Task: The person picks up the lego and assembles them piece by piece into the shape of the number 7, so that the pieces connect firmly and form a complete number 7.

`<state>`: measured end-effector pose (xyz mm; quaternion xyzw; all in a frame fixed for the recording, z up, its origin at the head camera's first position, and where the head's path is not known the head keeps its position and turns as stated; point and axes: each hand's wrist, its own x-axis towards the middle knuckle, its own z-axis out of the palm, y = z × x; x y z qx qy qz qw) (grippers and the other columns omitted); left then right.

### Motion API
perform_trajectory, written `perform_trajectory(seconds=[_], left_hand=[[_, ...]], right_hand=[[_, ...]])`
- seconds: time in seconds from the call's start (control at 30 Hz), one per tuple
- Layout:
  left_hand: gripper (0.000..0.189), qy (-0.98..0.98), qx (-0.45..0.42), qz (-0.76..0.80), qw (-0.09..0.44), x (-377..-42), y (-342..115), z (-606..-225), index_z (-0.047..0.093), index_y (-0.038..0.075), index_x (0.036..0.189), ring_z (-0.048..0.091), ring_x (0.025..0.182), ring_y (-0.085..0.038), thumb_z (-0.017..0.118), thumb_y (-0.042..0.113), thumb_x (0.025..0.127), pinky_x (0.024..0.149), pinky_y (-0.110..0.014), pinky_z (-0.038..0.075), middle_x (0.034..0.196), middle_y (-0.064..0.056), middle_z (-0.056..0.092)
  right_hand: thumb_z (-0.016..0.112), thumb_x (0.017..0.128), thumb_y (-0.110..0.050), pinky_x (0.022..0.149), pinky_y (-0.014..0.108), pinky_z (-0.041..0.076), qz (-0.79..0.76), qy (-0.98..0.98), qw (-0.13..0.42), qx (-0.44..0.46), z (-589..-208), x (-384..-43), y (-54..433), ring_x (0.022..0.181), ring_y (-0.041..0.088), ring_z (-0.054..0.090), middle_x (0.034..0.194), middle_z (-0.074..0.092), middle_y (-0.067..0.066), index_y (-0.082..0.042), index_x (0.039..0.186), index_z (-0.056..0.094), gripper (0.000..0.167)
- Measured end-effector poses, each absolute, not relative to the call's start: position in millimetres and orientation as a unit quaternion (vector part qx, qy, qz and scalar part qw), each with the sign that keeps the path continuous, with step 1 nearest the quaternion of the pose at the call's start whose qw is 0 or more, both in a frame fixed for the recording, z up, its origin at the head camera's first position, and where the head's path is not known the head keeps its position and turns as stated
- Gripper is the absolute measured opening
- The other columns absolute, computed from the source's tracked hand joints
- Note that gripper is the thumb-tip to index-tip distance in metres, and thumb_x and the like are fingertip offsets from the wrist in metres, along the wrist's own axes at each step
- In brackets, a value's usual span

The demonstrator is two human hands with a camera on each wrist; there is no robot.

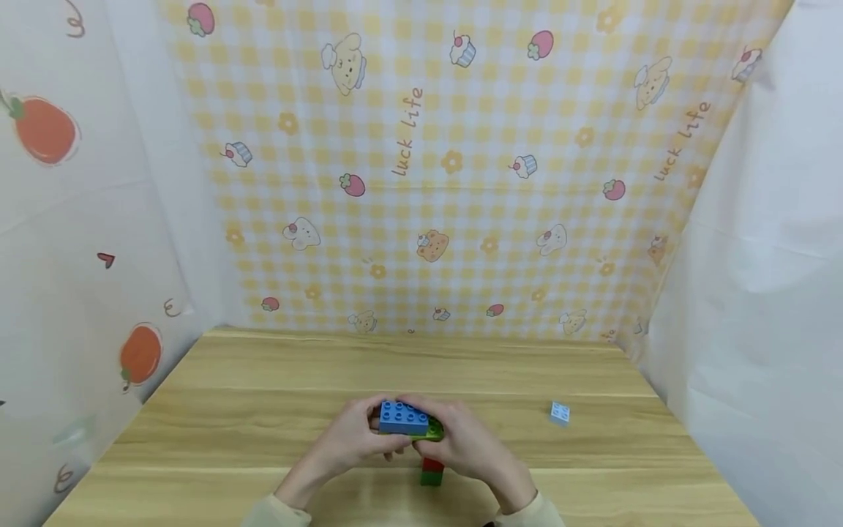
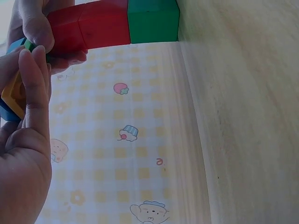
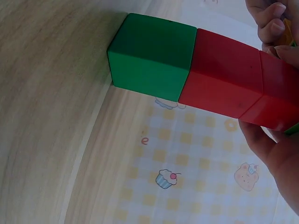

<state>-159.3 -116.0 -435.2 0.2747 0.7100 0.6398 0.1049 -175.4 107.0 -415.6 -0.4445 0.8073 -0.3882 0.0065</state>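
A tower of bricks stands on the table: a green brick (image 3: 149,60) at its foot, two red bricks (image 3: 224,74) above. On top, a lime-green brick (image 1: 435,430) juts out to the right from under a blue eight-stud brick (image 1: 403,419). An orange-yellow brick (image 2: 16,95) shows beneath the blue one in the left wrist view. My left hand (image 1: 352,438) grips the left end of the blue and yellow bricks between thumb and fingers. From the right, my right hand (image 1: 461,440) holds the lime-green end, its thumb low and its fingers over the back.
A small light-blue brick (image 1: 560,413) lies alone on the wooden table (image 1: 296,366), to the right of the hands. Behind the table hangs a yellow checked cloth (image 1: 487,197), with white cloth walls (image 1: 744,307) at both sides.
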Motion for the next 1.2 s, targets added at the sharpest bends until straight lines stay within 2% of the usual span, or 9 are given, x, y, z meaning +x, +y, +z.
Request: perform_trajectory(seconds=[0.2,0.37,0.47,0.6,0.7,0.8,0.9,1.07,1.2], left_hand=[[0.048,0.707,0.267,0.644,0.115,-159,-115,-436,0.051,-0.005,0.128,0.068,0.08,-0.036,0.073,0.012,0.089,0.063,-0.036,0.058,0.099,-0.015,0.068],[0.05,0.701,0.255,0.653,0.131,-157,-117,-431,0.05,-0.007,0.129,0.067,0.075,-0.027,0.073,0.009,0.089,0.061,-0.028,0.056,0.1,-0.017,0.067],[0.052,0.698,0.244,0.659,0.141,-155,-117,-427,0.049,-0.007,0.131,0.065,0.074,-0.023,0.074,0.009,0.088,0.062,-0.028,0.055,0.1,-0.017,0.067],[0.054,0.695,0.235,0.661,0.159,-156,-117,-423,0.048,-0.007,0.132,0.065,0.08,-0.026,0.074,0.011,0.088,0.068,-0.034,0.057,0.103,-0.017,0.067],[0.05,0.69,0.234,0.662,0.174,-158,-118,-421,0.047,-0.007,0.133,0.065,0.082,-0.026,0.067,0.016,0.094,0.073,-0.039,0.056,0.102,-0.017,0.066],[0.043,0.678,0.238,0.671,0.184,-160,-120,-420,0.047,-0.007,0.133,0.065,0.08,-0.024,0.054,0.022,0.102,0.073,-0.039,0.056,0.1,-0.018,0.064],[0.043,0.66,0.243,0.685,0.191,-161,-120,-420,0.047,-0.009,0.132,0.065,0.078,-0.022,0.045,0.025,0.106,0.072,-0.034,0.055,0.101,-0.019,0.063],[0.041,0.646,0.242,0.698,0.195,-162,-120,-420,0.046,-0.009,0.131,0.065,0.076,-0.02,0.045,0.023,0.106,0.068,-0.03,0.055,0.104,-0.019,0.064],[0.042,0.642,0.239,0.702,0.197,-161,-120,-420,0.045,-0.01,0.132,0.064,0.074,-0.018,0.046,0.022,0.105,0.067,-0.028,0.054,0.106,-0.02,0.064]], right_hand=[[0.071,0.085,0.002,0.082,0.024,0.052,-0.395,0.803,-0.005,-0.446,-418,-175,108,0.096,0.006,0.063,0.125,0.064,0.003,-0.013,0.142,0.051,0.062],[0.072,0.085,0.001,0.085,0.025,0.052,-0.399,0.799,-0.009,-0.451,-419,-175,105,0.099,0.007,0.063,0.127,0.063,0.001,-0.015,0.142,0.052,0.062],[0.071,0.085,0.001,0.085,0.025,0.052,-0.402,0.797,-0.007,-0.451,-419,-176,104,0.098,0.007,0.063,0.126,0.063,0.0,-0.016,0.142,0.052,0.062],[0.072,0.085,0.001,0.082,0.025,0.052,-0.402,0.799,-0.012,-0.446,-419,-175,105,0.096,0.007,0.063,0.127,0.063,0.001,-0.016,0.141,0.053,0.062],[0.072,0.085,0.001,0.077,0.023,0.053,-0.402,0.8,-0.012,-0.445,-418,-175,107,0.091,0.006,0.063,0.127,0.063,0.003,-0.015,0.141,0.053,0.061],[0.071,0.085,0.002,0.076,0.022,0.053,-0.405,0.796,-0.011,-0.449,-419,-176,107,0.09,0.007,0.063,0.127,0.063,0.004,-0.015,0.141,0.053,0.062],[0.07,0.084,0.004,0.076,0.023,0.053,-0.409,0.789,-0.011,-0.457,-420,-178,107,0.089,0.007,0.063,0.127,0.063,0.004,-0.015,0.142,0.052,0.063],[0.069,0.085,0.005,0.072,0.022,0.053,-0.413,0.783,-0.009,-0.465,-421,-179,107,0.08,0.006,0.061,0.126,0.063,0.006,-0.013,0.143,0.05,0.063],[0.07,0.086,0.004,0.076,0.023,0.053,-0.416,0.781,-0.007,-0.466,-422,-178,107,0.084,0.006,0.062,0.127,0.063,0.007,-0.012,0.143,0.05,0.062]])
